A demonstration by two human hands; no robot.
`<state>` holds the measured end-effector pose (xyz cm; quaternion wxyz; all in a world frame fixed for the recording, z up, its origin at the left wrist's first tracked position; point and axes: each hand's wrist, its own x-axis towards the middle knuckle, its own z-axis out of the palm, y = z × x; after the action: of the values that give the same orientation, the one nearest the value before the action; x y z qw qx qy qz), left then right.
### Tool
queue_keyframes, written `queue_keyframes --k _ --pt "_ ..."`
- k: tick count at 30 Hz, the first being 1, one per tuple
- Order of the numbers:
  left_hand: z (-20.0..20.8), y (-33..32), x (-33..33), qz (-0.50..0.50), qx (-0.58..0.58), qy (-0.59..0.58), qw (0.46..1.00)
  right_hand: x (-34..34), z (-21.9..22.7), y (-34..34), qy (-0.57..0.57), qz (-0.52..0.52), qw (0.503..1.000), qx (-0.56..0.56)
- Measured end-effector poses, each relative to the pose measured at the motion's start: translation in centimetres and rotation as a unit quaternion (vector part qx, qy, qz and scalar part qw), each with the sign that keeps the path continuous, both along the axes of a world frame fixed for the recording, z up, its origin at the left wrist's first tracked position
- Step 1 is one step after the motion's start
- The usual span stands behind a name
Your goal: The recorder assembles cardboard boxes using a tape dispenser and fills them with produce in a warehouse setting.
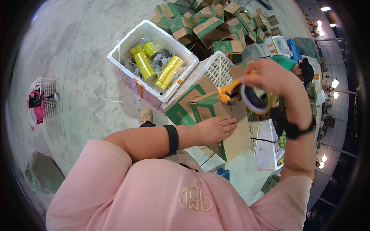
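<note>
A green and brown cardboard box (241,134) stands in front of me. My left hand (218,130) lies on its top with the fingers stretched out flat, touching the cardboard. Closed around the handle of an orange tape dispenser (228,91) is my right hand (266,75). The dispenser carries a roll of tape and is over the box's far right part; whether its blade touches the cardboard I cannot tell. Another green and brown box (184,104) stands just left of the first one.
A white foam box (122,69) with yellow tape rolls stands ahead left. Beside it is a white plastic crate (220,70). Many cardboard boxes (210,27) are piled beyond. A person in green (283,61) is at the right, near a foam box (266,154) holding round green produce.
</note>
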<state>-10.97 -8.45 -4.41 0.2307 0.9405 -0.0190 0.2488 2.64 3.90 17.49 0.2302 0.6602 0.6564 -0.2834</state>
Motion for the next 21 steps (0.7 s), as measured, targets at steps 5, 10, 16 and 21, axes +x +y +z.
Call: queue_keyframes --k 5,10,16,21 --pt "-0.1 0.8 0.0 0.002 0.029 -0.109 0.994 3.3 -1.1 -15.9 0.051 -0.085 0.951 0.294" --pt "0.5 0.9 -1.4 0.022 0.004 -0.082 0.996 3.7 -1.5 -31.6 0.041 -0.146 0.947 0.284" --pt "1.6 -0.6 -0.2 0.034 0.008 -0.057 0.998 6.8 -13.2 -42.8 0.041 -0.196 0.968 0.154" --pt "3.6 2.6 -1.9 0.06 -0.022 0.018 0.998 4.8 -17.7 -34.1 -0.003 -0.226 0.956 0.187"
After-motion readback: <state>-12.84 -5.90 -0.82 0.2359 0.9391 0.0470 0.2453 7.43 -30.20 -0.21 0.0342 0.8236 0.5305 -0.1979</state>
